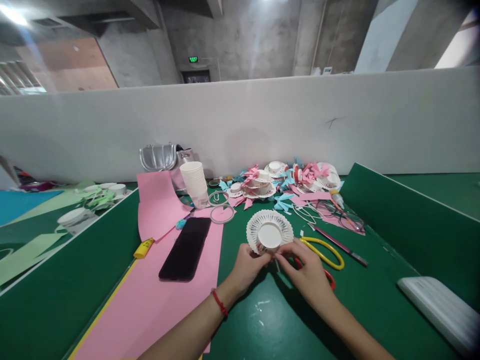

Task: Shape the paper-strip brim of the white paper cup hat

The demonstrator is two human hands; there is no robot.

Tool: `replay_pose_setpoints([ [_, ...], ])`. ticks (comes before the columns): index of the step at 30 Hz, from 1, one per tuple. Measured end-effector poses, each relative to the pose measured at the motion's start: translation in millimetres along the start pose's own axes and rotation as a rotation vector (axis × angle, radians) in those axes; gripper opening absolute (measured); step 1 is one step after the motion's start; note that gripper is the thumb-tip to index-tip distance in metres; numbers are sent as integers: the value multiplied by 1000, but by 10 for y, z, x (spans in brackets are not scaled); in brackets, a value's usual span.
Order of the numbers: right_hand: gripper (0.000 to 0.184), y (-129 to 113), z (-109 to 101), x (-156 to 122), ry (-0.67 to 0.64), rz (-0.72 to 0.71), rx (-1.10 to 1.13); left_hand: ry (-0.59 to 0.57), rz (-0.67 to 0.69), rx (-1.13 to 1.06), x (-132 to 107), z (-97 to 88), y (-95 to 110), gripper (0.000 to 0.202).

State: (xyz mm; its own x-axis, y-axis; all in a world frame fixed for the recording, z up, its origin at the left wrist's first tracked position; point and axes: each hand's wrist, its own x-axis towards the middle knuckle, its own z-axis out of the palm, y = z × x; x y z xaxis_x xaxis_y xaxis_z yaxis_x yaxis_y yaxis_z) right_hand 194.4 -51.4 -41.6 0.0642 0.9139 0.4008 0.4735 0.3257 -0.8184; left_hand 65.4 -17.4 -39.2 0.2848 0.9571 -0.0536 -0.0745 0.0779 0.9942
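A fringed white disc [270, 231], with a raised round centre like a cup base, is held just above the green surface [249, 327], between the two hands. Its lower edge is gripped by the left hand [250, 266] in a thumb-and-finger pinch, presumably so that the piece is steadied and the delicate fringe is spared. The right hand [304, 262] is closed in a pinch at the same edge, apparently on a thin pale strip [278, 265] that sticks out below; how firmly it is gripped cannot be told. With the fingertips almost meeting, fine control seems to be favoured over strength.

A yellow loop [342, 261] and a red loop [332, 281] lie beside and partly beneath the right hand, likely placed there for easy reach. The phone [185, 249] is laid on pink paper [135, 305] to the left, and decorated pieces [258, 186] are heaped at the back, perhaps so that the working area is left uncluttered.
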Motion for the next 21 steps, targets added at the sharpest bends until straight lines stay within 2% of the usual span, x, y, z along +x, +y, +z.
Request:
replay_pose_setpoints([
  [6,9,2,26,-14,47,-8,-6,-26,57,-5,1,15,-1,14],
  [14,6,39,82,-40,95,71,79,-39,108,66,2,19,-27,6],
  [21,6,-16,103,-46,151,133,165,0,110,66,-19,39,-10,6],
])
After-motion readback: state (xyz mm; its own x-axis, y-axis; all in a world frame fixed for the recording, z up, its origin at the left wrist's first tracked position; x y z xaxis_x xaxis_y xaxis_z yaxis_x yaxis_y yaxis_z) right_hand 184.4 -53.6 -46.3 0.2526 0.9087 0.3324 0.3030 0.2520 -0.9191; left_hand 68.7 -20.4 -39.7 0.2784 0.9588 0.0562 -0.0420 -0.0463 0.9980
